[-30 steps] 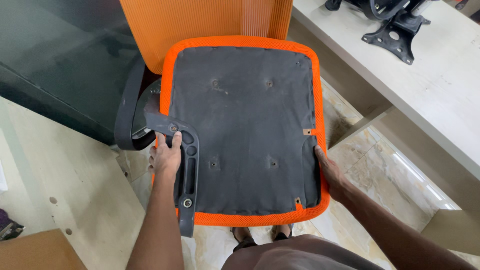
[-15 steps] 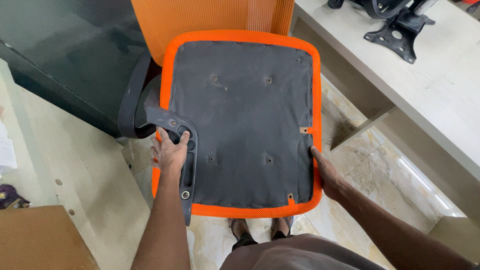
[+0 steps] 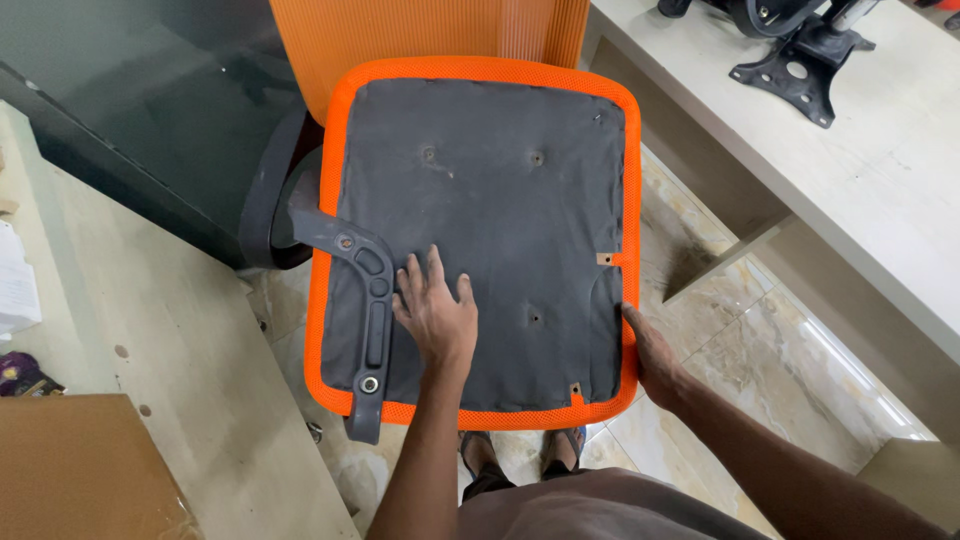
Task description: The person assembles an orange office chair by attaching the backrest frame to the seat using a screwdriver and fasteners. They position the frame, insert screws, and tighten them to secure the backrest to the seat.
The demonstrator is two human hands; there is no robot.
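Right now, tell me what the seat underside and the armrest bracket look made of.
Seat underside: dark grey matte fabric, seemingly non-woven, dusty and dimpled at the screw holes; its orange rim looks like mesh. Armrest bracket: probably moulded grey plastic, smooth with recessed slots.

Left hand (image 3: 436, 318): extended forward from the lower centre of the view, palm down, fingers straight and slightly spread, lying flat. The forearm is bare and runs almost straight up the view. Right hand (image 3: 652, 352): reaching in from the lower right, forearm angled diagonally, fingers curled around an edge with the thumb uppermost. Both arms are partly extended; the hands are well apart.
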